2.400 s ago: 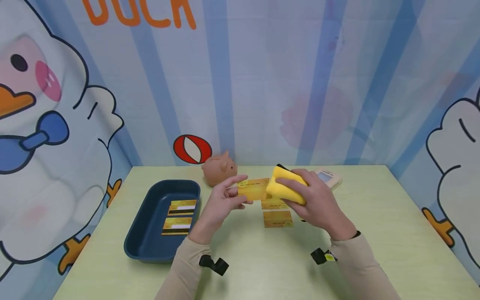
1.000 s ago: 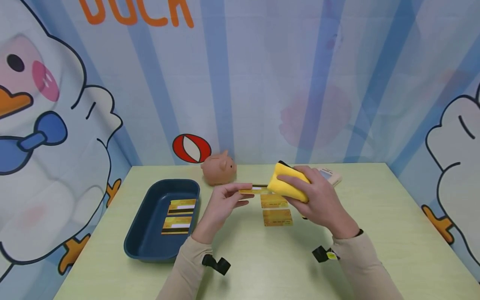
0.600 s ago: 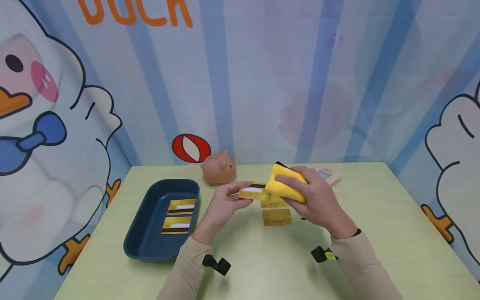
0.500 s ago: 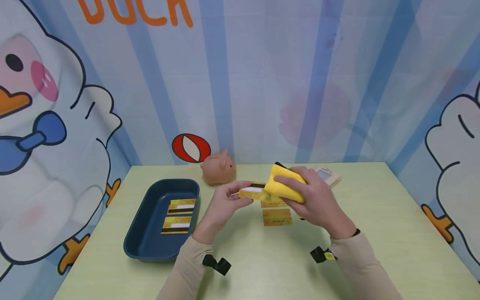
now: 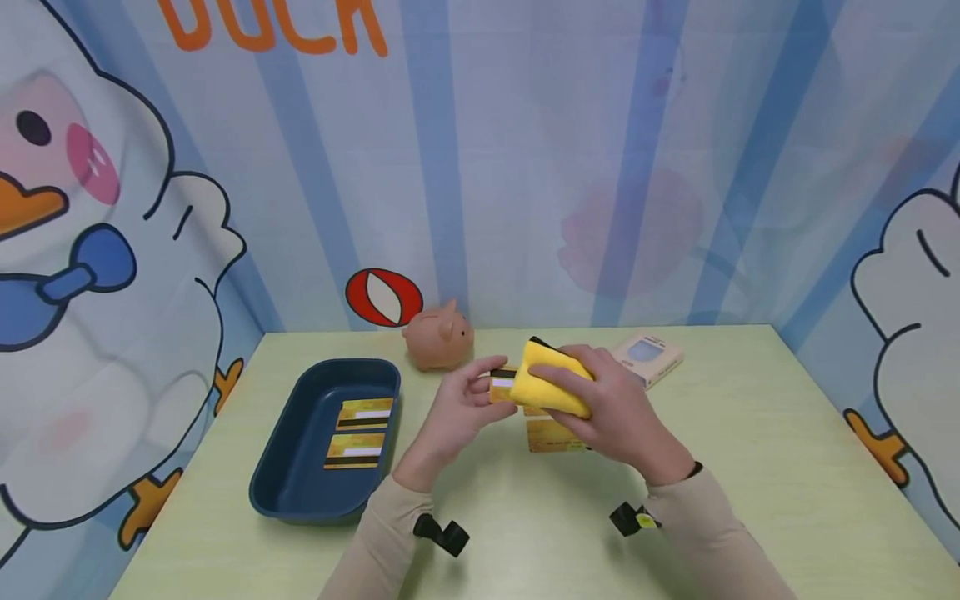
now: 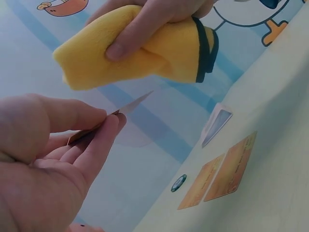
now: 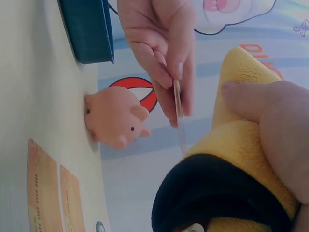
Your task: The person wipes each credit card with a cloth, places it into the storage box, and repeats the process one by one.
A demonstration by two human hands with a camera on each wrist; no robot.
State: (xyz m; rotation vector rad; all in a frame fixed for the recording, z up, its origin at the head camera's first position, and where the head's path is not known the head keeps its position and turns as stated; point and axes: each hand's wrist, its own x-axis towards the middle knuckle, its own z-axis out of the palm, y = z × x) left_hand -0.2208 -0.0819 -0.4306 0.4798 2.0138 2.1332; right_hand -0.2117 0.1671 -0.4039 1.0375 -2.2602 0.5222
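My left hand (image 5: 465, 407) pinches a gold bank card (image 5: 502, 386) by its edge, between thumb and fingers. Its black stripe and white strip show in the head view. My right hand (image 5: 618, 412) grips a folded yellow cloth (image 5: 551, 382) with black trim. In the head view the cloth overlaps the card's right part, while the left wrist view shows the cloth (image 6: 111, 58) a little apart from the card (image 6: 137, 102). Two more gold cards lie on the table below the hands; one card (image 6: 231, 169) shows its numbered face, beside the other card (image 6: 201, 181).
A dark blue tray (image 5: 262, 467) on the left holds two cards, stripe side up. Behind stand a pink piggy bank (image 5: 437, 340) and a pale box (image 5: 649, 360). A small round green item (image 6: 178, 183) lies near the table cards. A printed curtain (image 5: 517, 167) hangs behind.
The held card has turned from its numbered face to its striped face. Lately the right hand with the cloth has shifted left, and the left hand slightly right, uncovering more of the pale box.
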